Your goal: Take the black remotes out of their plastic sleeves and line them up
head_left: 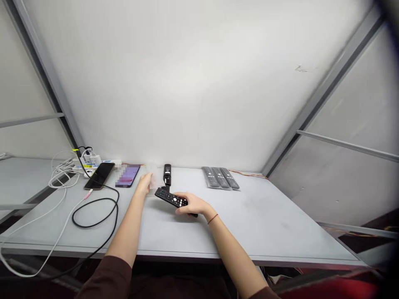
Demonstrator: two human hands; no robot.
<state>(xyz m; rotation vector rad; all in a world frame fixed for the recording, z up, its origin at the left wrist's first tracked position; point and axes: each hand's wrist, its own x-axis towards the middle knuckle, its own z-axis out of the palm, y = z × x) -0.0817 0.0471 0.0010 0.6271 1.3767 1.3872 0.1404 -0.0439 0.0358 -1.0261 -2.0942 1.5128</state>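
pale grey desk [264, 216] here, with most of the stuff along the back edge. far left there's a power strip [96, 162], a black phone [99, 175] and a second phone [128, 175] with its screen blurred out, plus a white cable [62, 182] and a looping black cable [95, 212]. back middle has a black remote [167, 174], and three grey remotes [220, 177] sit side by side to the right, a thin red and yellow wire [249, 174] just past them.

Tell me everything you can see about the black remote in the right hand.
The black remote is a slim bar that looks like matte plastic, with rows of small buttons, some light-marked, on its upward face. The right hand grips its near end, hiding that part. It lies slanted across the view, over the table, its far end pointing left.
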